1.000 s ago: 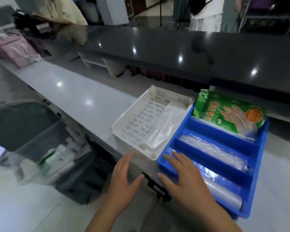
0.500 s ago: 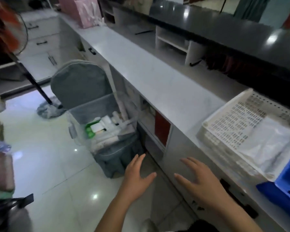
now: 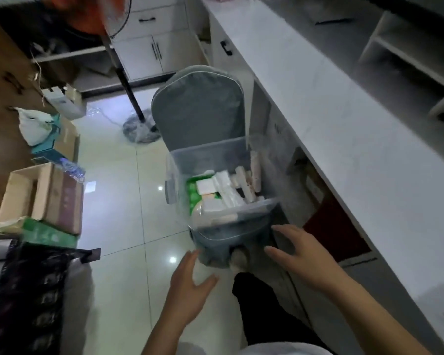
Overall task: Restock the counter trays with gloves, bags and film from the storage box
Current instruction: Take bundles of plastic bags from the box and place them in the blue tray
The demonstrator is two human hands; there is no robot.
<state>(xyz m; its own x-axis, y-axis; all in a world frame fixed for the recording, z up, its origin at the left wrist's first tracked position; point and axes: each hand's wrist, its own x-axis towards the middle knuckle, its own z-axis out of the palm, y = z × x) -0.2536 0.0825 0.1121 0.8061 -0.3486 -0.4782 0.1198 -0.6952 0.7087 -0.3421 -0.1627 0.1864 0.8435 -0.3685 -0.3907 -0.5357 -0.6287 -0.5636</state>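
Observation:
A clear plastic storage box stands on the floor beside the counter, with its grey lid tilted up behind it. Inside lie a green glove packet, white packs and pale rolls. My left hand hovers open just in front of the box's near left corner. My right hand is open at the box's near right corner, fingers spread, holding nothing. The counter trays are out of view.
The long white counter runs along the right, with open shelves below it. Cardboard boxes and a dark crate line the left. A standing fan's pole and base rise behind the box. My dark trouser leg stands below the box.
My view has swung left and down from the counter trays to the storage box on the floor. Both open hands have come down to the box's near edge.

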